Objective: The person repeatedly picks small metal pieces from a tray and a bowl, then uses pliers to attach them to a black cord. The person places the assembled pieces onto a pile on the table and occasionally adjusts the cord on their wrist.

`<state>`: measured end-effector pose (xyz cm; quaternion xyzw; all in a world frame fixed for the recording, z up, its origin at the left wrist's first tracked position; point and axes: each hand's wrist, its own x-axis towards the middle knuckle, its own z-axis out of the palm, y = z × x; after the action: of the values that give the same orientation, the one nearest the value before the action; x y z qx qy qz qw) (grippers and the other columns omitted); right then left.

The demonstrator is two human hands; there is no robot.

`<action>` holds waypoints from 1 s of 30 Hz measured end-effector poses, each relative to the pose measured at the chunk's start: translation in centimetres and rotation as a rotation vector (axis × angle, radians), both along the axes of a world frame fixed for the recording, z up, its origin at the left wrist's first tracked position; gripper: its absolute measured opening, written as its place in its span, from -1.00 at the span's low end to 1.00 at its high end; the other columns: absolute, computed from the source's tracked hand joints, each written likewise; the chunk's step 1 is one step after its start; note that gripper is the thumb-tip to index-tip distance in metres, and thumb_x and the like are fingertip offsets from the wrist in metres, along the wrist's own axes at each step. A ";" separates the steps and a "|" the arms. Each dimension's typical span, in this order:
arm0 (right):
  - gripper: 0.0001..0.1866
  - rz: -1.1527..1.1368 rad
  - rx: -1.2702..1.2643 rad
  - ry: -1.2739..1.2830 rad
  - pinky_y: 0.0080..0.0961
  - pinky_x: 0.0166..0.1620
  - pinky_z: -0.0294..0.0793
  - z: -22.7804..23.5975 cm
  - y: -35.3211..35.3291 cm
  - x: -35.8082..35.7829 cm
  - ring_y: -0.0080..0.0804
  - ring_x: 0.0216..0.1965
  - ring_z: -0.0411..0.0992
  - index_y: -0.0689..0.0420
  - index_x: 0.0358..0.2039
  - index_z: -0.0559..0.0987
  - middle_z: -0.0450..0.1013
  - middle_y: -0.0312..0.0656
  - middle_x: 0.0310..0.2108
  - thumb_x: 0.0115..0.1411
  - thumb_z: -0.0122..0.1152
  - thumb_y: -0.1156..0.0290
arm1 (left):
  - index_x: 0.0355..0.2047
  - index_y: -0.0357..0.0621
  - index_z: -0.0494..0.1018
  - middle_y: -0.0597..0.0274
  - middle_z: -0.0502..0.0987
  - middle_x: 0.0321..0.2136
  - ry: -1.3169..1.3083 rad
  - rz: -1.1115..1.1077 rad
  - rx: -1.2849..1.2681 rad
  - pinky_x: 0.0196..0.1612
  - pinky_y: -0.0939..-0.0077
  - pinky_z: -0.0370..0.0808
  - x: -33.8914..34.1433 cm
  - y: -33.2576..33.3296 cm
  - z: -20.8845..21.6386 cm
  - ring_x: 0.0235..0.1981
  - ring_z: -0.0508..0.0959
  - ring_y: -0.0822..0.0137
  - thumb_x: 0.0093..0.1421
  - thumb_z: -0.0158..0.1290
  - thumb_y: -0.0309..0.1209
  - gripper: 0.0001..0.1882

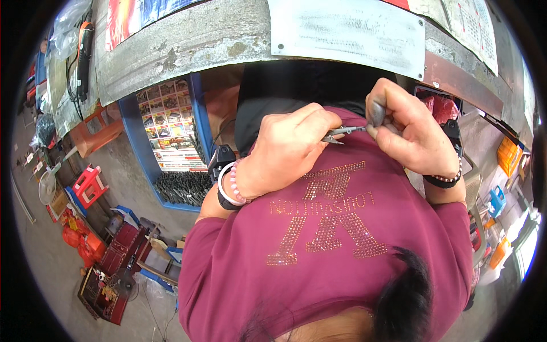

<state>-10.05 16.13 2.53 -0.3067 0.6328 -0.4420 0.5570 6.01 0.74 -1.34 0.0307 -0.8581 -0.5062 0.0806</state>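
Between my two hands, in front of the maroon shirt, is a thin grey metal piece (348, 130) with a slim pointed end beneath it. My left hand (288, 149) is closed, pinching the piece near its left side. My right hand (413, 130) is curled at the right end, thumb and fingers pressed together there. A dark grey covering or stain shows on one digit of the right hand. The exact kind of the piece is too small to make out, and the fingers hide part of it.
A worn workbench edge (216, 48) with a pale metal plate (347, 31) runs across the top. At left stands a blue crate (132, 134) holding many dark thin parts (181, 188) and a printed sheet (171, 125). A black-and-orange tool (84, 57) hangs at the far left. A red stool (90, 187) stands beyond.
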 end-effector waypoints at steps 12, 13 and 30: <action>-0.83 -0.002 -0.040 0.099 -0.73 -0.33 0.28 -0.1 0.2 0.0 -0.65 -0.39 0.23 0.21 -0.33 0.30 0.23 -0.31 -0.41 0.09 0.07 0.62 | -0.37 -0.25 0.46 0.11 0.51 -0.51 -0.047 0.028 0.079 -0.48 0.46 0.43 -0.4 0.6 0.2 -0.54 0.52 0.18 -0.01 0.21 -0.60 -0.82; -0.83 -0.097 -0.049 -0.028 -0.75 -0.36 0.31 0.0 0.2 0.0 -0.67 -0.42 0.26 0.21 -0.33 0.30 0.25 -0.31 -0.42 0.10 0.09 0.61 | -0.36 -0.24 0.46 0.11 0.51 -0.50 -0.033 0.039 0.081 -0.48 0.47 0.43 -0.5 0.7 0.3 -0.54 0.52 0.19 0.00 0.21 -0.60 -0.82; -0.72 -0.254 -0.256 -0.447 -0.62 -0.19 0.51 -2.3 -0.4 1.2 -0.52 -0.31 0.48 0.29 -0.04 0.33 0.44 -0.18 -0.30 0.23 0.07 0.62 | -0.20 -0.29 0.50 0.26 0.54 -0.45 -0.045 0.207 0.412 -0.41 0.68 0.42 -0.5 0.3 0.7 -0.47 0.49 0.53 0.13 0.14 -0.59 -0.81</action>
<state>-8.88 15.75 0.19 -0.1879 0.4668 -0.6410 0.5796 5.52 1.04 -0.62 0.1456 -0.7305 -0.6589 0.1049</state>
